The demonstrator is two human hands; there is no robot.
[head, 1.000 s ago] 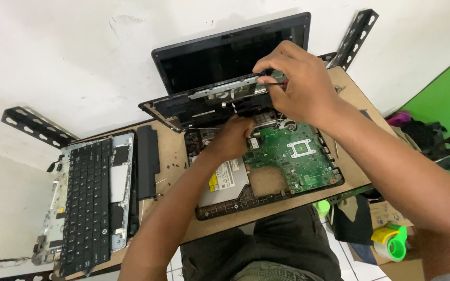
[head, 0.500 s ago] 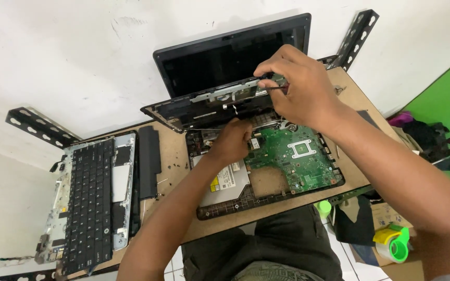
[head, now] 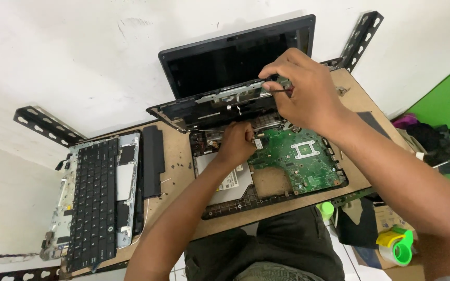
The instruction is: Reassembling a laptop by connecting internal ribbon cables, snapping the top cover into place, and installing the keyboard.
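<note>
Head cam: right hand [head: 308, 91] closed on a thin dark tool [head: 279, 89], tip at the hinge bar [head: 230, 93] below the screen [head: 235, 57]. Left hand [head: 238, 143] curled, pressing down on the open laptop base [head: 266, 195] at its back edge, just left of the green board [head: 300, 158]; can't tell if it grips anything. Silver drive [head: 230, 179] sits under the left wrist. Base lies mid-table [head: 178, 171]. Removed keyboard [head: 92, 200] and black battery [head: 153, 161] lie to the left.
</note>
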